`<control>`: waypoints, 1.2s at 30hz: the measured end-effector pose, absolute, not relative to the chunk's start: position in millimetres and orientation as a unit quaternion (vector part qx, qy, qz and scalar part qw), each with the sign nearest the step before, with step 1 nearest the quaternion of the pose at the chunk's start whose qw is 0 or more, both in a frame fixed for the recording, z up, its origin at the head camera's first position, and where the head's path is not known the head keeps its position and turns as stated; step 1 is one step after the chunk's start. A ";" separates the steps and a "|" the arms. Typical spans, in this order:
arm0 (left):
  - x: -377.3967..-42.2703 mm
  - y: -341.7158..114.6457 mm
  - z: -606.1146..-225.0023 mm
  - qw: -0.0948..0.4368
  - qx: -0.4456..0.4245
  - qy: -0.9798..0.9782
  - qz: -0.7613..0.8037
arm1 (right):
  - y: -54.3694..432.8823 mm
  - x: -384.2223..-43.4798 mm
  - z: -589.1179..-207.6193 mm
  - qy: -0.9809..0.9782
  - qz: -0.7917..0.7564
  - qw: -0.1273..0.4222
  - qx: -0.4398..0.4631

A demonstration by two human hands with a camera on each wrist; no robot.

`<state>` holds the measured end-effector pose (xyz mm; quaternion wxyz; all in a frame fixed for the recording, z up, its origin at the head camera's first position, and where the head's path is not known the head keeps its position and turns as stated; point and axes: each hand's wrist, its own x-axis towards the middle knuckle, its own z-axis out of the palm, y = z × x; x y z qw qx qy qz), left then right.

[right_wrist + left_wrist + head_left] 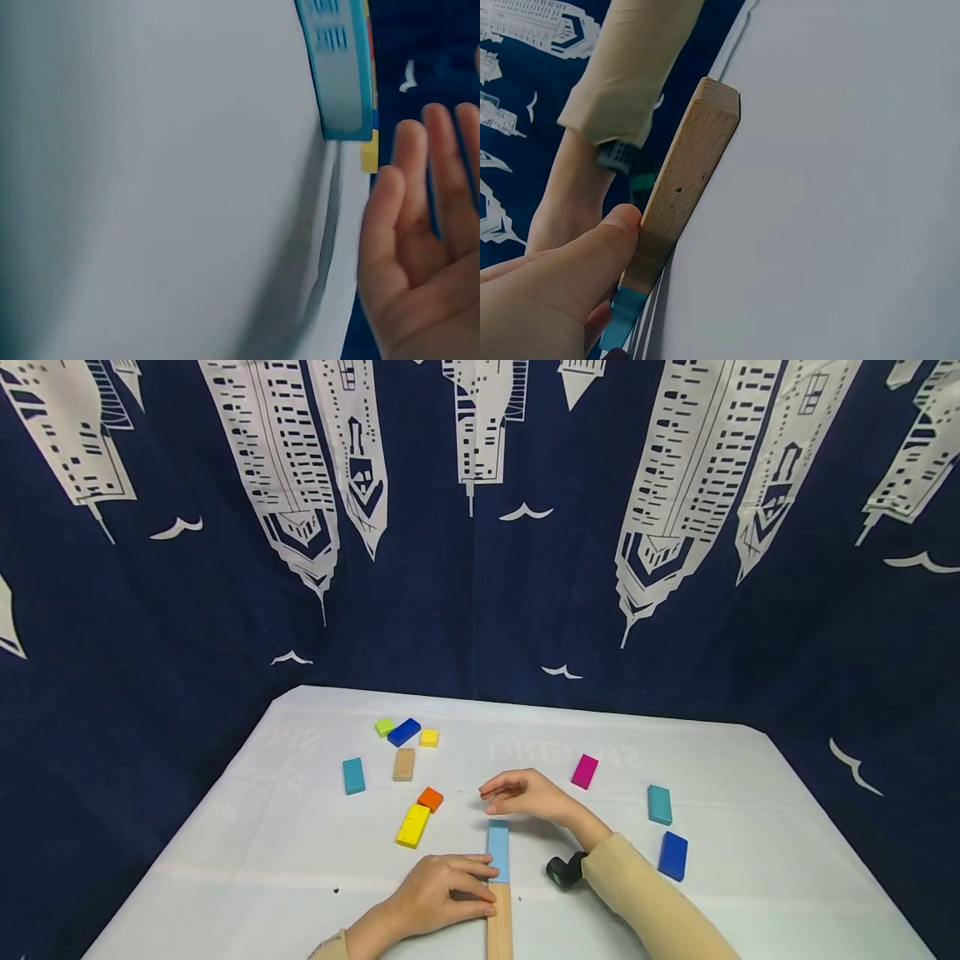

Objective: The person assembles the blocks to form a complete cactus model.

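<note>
A light blue block [498, 850] and a natural wood block [499, 927] stand end to end in a row at the front of the table. My left hand [450, 891] lies along the row's left side, its fingers fairly straight and the fingertips resting on both blocks near the joint. In the left wrist view the thumb touches the wood block [688, 165] close to the blue block [622, 319]. Beyond the row's far end hovers my right hand [528, 795], fingers loosely bent and holding nothing. The right wrist view shows its palm [435, 292] beside the printed blue block [337, 75].
Left of the row lie a yellow block [413, 827] touching an orange one [431, 799], a teal block [354, 776], a wood block [403, 764] and several smaller ones behind. On the right are magenta [585, 772], teal [660, 805] and dark blue [673, 856] blocks.
</note>
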<state>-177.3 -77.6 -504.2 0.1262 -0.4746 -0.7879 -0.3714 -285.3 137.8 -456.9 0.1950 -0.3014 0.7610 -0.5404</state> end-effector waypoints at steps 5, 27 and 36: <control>-176.7 -77.2 -502.0 0.123 -0.476 -0.790 -0.367 | 121.4 -303.9 -449.7 0.762 -0.531 0.217 -0.300; -174.3 -77.2 -503.7 0.129 -0.488 -0.786 -0.356 | 74.5 -338.6 -461.4 0.754 -0.504 0.294 -0.302; -177.3 -79.4 -502.2 0.139 -0.491 -0.787 -0.346 | 61.1 -342.9 -460.4 0.751 -0.476 0.291 -0.352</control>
